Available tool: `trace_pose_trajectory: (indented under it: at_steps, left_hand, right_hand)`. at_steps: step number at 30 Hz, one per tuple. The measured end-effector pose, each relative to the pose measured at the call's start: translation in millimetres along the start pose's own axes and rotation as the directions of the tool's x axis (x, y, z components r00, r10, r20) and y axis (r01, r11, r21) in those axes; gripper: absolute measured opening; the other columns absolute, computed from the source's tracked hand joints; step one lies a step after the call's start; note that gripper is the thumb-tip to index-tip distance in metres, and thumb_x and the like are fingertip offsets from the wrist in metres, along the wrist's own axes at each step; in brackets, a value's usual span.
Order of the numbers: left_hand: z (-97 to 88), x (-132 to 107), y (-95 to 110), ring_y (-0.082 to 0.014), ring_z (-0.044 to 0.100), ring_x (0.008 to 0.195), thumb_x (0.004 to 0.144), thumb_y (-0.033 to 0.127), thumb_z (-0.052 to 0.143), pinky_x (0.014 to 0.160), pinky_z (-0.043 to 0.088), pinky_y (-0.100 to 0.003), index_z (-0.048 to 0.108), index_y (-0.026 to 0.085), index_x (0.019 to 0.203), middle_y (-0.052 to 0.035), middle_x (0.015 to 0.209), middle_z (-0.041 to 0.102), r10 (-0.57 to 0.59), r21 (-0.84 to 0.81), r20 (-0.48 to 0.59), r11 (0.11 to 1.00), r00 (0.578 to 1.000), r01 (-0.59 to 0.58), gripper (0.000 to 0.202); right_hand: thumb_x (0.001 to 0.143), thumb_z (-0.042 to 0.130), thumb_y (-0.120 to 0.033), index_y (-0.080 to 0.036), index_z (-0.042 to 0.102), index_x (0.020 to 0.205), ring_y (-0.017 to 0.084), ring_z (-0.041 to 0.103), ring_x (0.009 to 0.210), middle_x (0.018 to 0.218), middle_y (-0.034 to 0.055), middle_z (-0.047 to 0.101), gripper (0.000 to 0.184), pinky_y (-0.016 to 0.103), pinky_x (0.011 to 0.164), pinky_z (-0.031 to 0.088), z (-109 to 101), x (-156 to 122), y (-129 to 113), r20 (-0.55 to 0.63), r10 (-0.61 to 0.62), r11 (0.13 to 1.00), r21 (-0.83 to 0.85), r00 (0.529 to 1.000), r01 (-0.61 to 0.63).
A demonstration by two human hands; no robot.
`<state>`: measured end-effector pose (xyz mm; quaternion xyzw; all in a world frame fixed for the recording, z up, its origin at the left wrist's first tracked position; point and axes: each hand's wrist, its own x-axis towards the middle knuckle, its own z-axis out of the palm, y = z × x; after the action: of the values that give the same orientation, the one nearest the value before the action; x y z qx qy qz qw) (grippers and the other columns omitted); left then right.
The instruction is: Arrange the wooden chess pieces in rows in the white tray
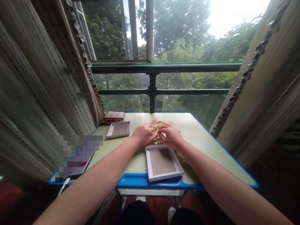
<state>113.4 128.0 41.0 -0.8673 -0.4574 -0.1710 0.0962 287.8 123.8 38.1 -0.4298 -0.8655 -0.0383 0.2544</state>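
Observation:
A heap of small tan pieces, which look like jigsaw puzzle pieces, lies in the middle of the table. My left hand reaches into its left side with fingers curled and closed; what they hold is hidden. From the right, my right hand meets it, thumb and fingertips pinched together on what appears to be a puzzle piece. The two hands' fingertips are close to each other over the heap. Just in front of them sits an open white box tray with a grey-brown inside.
A second shallow white tray stands at the left, with stacked boxes behind it. A flat device, partly blurred out, lies at the left edge with a white cable. The pale table has a blue rim; curtains flank it.

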Motion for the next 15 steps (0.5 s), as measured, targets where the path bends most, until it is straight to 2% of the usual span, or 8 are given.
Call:
trace_pose_trajectory:
  at_steps: [3, 7, 13, 15]
  left_hand:
    - [0.0, 3.7, -3.0, -0.019, 0.058, 0.083, 0.08, 0.041, 0.051, 0.072, 0.043, -0.027, 0.07, 0.024, 0.082, -0.0056, 0.087, 0.065, -0.015, -0.056, 0.056, 0.998, 0.998, 0.018, 0.026]
    - [-1.2, 6.6, -9.8, -0.0181, 0.06, 0.079, 0.077, 0.041, 0.056, 0.07, 0.043, -0.027, 0.072, 0.025, 0.082, -0.0038, 0.088, 0.067, -0.029, -0.164, 0.058, 0.986, 0.998, 0.038, 0.023]
    - [0.5, 5.3, -15.3, -0.018, 0.061, 0.081, 0.08, 0.035, 0.054, 0.075, 0.044, -0.027, 0.072, 0.025, 0.087, -0.0031, 0.086, 0.069, -0.029, -0.194, 0.049, 0.98, 0.998, 0.038, 0.022]
    - [1.5, 5.6, -14.1, -0.0177, 0.06, 0.081, 0.082, 0.034, 0.052, 0.077, 0.044, -0.027, 0.072, 0.023, 0.087, -0.0045, 0.085, 0.069, -0.044, -0.218, 0.006, 0.975, 0.999, 0.044, 0.024]
  right_hand:
    - [0.078, 0.055, -0.019, -0.021, 0.073, 0.075, 0.019, 0.056, 0.079, 0.085, 0.0039, 0.072, 0.018, 0.032, 0.08, 0.042, 0.0, -0.5, -1.3, 0.05, -0.083, 0.996, 0.043, 0.995, 0.081]
    - [0.08, 0.053, -0.022, -0.021, 0.073, 0.078, 0.019, 0.056, 0.079, 0.086, 0.0044, 0.072, 0.021, 0.032, 0.079, 0.042, -0.9, -1.1, 1.2, 0.103, -0.076, 0.997, 0.019, 0.992, 0.075]
    - [0.08, 0.054, -0.025, -0.019, 0.07, 0.065, 0.021, 0.054, 0.08, 0.078, 0.0072, 0.07, 0.023, 0.032, 0.077, 0.041, -7.4, -1.5, 9.3, 0.103, 0.048, 0.993, -0.114, 0.994, -0.036]
    - [0.081, 0.054, -0.024, -0.018, 0.069, 0.065, 0.021, 0.054, 0.081, 0.078, 0.0084, 0.07, 0.023, 0.033, 0.078, 0.041, -8.4, -1.5, 10.9, 0.08, 0.077, 0.989, -0.131, 0.994, -0.066]
